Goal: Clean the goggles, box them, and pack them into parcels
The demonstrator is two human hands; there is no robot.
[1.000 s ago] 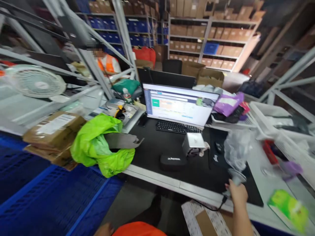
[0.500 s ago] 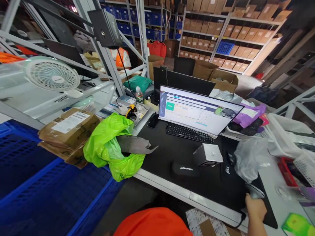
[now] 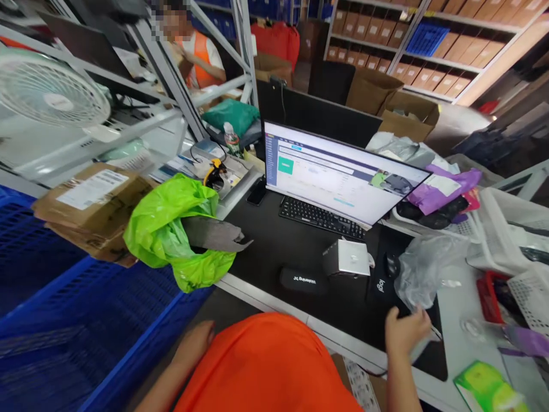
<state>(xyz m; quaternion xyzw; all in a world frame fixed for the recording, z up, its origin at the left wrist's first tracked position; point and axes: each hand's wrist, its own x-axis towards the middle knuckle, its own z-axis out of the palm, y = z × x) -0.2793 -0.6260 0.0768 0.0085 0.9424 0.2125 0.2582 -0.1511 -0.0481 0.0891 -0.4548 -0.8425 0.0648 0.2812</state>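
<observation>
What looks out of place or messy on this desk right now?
The green bag slumps over the left edge of the desk above a blue crate, a grey sheet poking out. A crumpled clear bag crowds the mouse, just beyond the right hand gripping a grey handheld device.

The one head camera looks forward and down, close over the surface [image 3: 274, 252], monitor [image 3: 338, 174] at 12 o'clock, right hand [image 3: 405, 332] at 5 o'clock.

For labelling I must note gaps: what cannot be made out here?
Head view:
The grey thing in the right hand: mostly covered by that hand.
The left hand: blurred beside the orange garment; grip unclear.
The monitor: text too small.
The green packet: cut by the bottom edge.
</observation>
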